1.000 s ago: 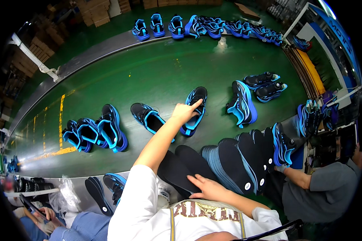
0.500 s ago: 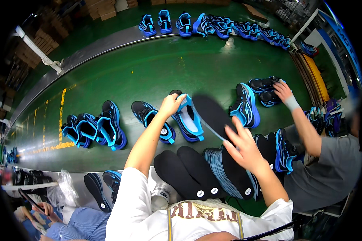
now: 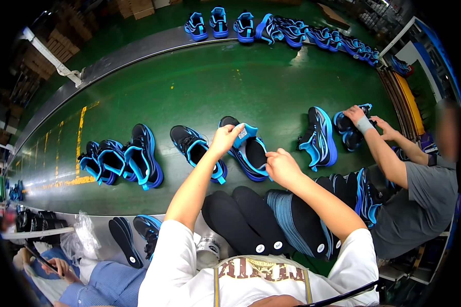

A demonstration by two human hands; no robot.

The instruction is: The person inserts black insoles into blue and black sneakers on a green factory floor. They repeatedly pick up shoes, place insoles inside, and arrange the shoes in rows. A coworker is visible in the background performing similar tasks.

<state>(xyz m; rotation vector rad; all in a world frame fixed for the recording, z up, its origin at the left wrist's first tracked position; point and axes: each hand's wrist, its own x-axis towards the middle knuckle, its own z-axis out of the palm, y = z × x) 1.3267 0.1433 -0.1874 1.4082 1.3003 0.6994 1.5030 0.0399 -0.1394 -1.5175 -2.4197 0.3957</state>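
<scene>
At the far left edge a seated person's hand (image 3: 56, 266) holds a dark flat thing, and a blue sleeve (image 3: 100, 284) lies beside it. Just right of that, a black insole (image 3: 124, 241) and a blue-edged shoe (image 3: 149, 235) rest on the grey ledge (image 3: 61, 220). On the green belt (image 3: 200, 87) above, a cluster of black and blue shoes (image 3: 122, 162) stands close together, toes toward the wearer.

Next comes a single shoe (image 3: 197, 151), partly crossed by the left forearm. The left hand (image 3: 225, 139) is pinched on the blue tongue (image 3: 247, 134) of the middle shoe (image 3: 248, 153), which lies on the belt near its front edge, just beyond the stack of insoles. The right hand (image 3: 281, 166) touches that same shoe at its near right rim, fingers curled at the opening; whether it grips anything there cannot be told.

Below the hands, a fan of black insoles (image 3: 251, 220) overlaps toward the right, with a striped blue one (image 3: 287, 215) among them. A clear bottle (image 3: 208, 250) stands at the wearer's chest.

Further right a shoe on its side (image 3: 320, 138) shows its blue sole. A co-worker in a grey shirt (image 3: 420, 210) reaches both hands (image 3: 366, 120) to another pair (image 3: 349, 130). Along the belt's far edge runs a row of blue shoes (image 3: 281, 28)
</scene>
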